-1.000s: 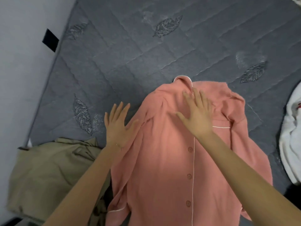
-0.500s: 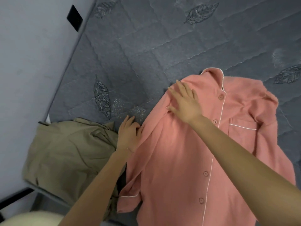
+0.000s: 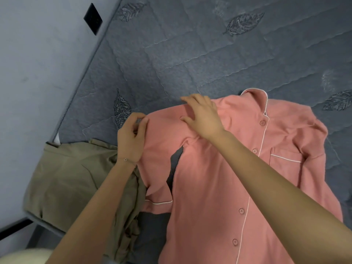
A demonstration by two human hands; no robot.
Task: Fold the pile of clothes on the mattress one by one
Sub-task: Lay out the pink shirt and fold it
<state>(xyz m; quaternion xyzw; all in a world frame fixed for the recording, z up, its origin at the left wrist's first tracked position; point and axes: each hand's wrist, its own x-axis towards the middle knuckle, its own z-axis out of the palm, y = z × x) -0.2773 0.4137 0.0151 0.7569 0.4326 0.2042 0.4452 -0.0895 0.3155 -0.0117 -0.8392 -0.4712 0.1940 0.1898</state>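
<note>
A pink button-up pyjama shirt (image 3: 219, 187) with white piping lies face up on the grey quilted mattress (image 3: 190, 54), collar pointing away from me. My left hand (image 3: 131, 138) pinches the edge of the shirt's left sleeve near the shoulder, fingers curled. My right hand (image 3: 203, 115) lies flat with spread fingers on the shirt's left shoulder. The left sleeve is spread outward, with a gap of mattress showing between sleeve and body. The right sleeve lies bunched along the shirt's right side.
An olive-green garment (image 3: 76, 180) lies crumpled at the mattress's left front corner, partly under my left forearm. A grey wall (image 3: 38, 73) with a black plate (image 3: 93, 19) borders the mattress on the left. A dark bed frame edge shows at lower left.
My view has swung further left. My left hand went from lying beside the sleeve to pinching its edge and drawing it outward. My right hand slid to the left shoulder.
</note>
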